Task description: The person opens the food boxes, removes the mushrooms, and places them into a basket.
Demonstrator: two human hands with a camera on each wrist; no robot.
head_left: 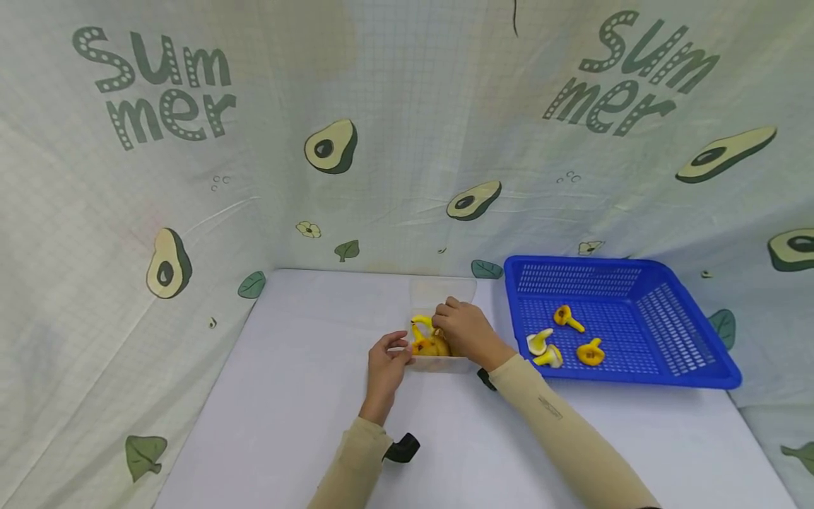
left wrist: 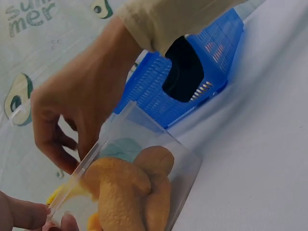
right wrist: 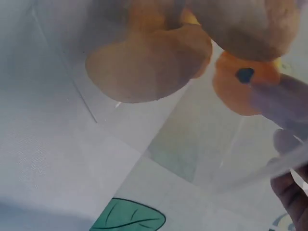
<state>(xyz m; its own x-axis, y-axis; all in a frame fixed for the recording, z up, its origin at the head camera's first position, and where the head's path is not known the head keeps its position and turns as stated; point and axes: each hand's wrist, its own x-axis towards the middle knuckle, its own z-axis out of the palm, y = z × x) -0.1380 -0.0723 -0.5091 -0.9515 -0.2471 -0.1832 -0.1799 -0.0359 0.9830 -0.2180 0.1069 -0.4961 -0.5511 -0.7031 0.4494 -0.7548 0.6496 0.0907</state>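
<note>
A clear plastic box (head_left: 439, 364) holds several yellow and tan mushrooms (head_left: 432, 346), some with thick stems showing through its wall in the left wrist view. My left hand (head_left: 386, 364) pinches the near left rim between thumb and fingers. From the right, my right hand (head_left: 467, 329) reaches down into the box with curled fingers, its fingertips at a mushroom partly hidden behind the hand. In the right wrist view, tan mushroom caps (right wrist: 149, 67) show blurred through the plastic, with my left hand's fingers at the right edge.
A blue plastic basket (head_left: 636, 382) stands right of the box, with several yellow mushrooms (head_left: 591, 352) on its left side. Behind the box a clear lid (head_left: 439, 286) stands open. A patterned cloth (head_left: 394, 141) hangs behind and at both sides of the white table (head_left: 305, 339).
</note>
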